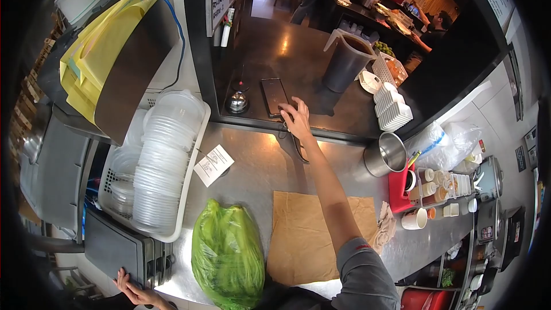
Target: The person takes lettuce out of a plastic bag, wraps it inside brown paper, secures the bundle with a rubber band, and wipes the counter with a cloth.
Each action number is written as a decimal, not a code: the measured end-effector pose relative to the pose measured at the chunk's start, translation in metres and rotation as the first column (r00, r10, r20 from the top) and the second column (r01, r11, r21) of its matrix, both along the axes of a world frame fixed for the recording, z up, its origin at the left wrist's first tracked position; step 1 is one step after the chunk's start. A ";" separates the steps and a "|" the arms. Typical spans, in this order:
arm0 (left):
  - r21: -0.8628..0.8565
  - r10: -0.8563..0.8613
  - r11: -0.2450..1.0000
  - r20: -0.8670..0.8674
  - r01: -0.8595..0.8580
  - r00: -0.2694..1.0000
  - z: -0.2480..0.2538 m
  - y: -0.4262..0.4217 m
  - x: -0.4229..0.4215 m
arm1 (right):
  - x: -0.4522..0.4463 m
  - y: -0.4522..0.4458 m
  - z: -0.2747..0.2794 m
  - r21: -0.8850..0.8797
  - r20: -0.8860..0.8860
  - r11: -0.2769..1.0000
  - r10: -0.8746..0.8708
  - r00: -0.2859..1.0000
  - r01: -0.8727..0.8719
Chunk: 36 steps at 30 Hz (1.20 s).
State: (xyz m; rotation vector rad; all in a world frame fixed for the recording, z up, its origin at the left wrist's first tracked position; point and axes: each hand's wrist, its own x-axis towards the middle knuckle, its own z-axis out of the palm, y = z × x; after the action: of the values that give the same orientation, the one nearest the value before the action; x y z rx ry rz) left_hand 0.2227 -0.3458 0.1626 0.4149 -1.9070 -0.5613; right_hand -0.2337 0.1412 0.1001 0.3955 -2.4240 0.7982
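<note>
My right hand (297, 117) reaches across the counter, its fingers apart, with fingertips at the lower edge of a dark phone (274, 96). A black cable (301, 150) runs below the phone, beside my wrist. At the lower left edge of the view, my left hand (131, 290) is beside a stack of dark cases (117, 247), fingers apart and nothing visible in them. Near me on the metal counter, a green plastic bag (228, 255) with hidden contents lies left of a brown paper sheet (298, 235). My right forearm passes over the sheet.
Plastic lids fill a white basket (189, 195) at left, beside a receipt (213, 165). A bell (237, 102) and dark pitcher (347, 63) stand on the ledge. Right are a metal container (385, 155), red holder (400, 190) and cups (414, 219). People are beyond the ledge.
</note>
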 end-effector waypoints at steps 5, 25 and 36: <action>0.009 0.016 1.000 0.017 -0.016 1.000 -0.002 -0.003 0.002 | -0.008 0.001 -0.005 -0.092 0.022 0.995 -0.028 0.999 0.030; -0.058 -0.001 0.998 0.008 0.001 1.000 -0.004 -0.007 0.001 | 0.015 -0.001 0.016 0.053 0.020 0.994 0.092 0.996 -0.093; -0.041 -0.007 0.999 0.003 0.007 1.000 -0.006 -0.008 0.001 | 0.016 0.002 0.017 0.084 -0.007 0.990 0.116 0.993 -0.115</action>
State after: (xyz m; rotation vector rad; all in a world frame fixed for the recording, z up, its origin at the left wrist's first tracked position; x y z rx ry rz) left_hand 0.2242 -0.3536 0.1567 0.3825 -1.9203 -0.5257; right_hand -0.2179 0.1433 0.1172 0.5761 -2.4475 0.7426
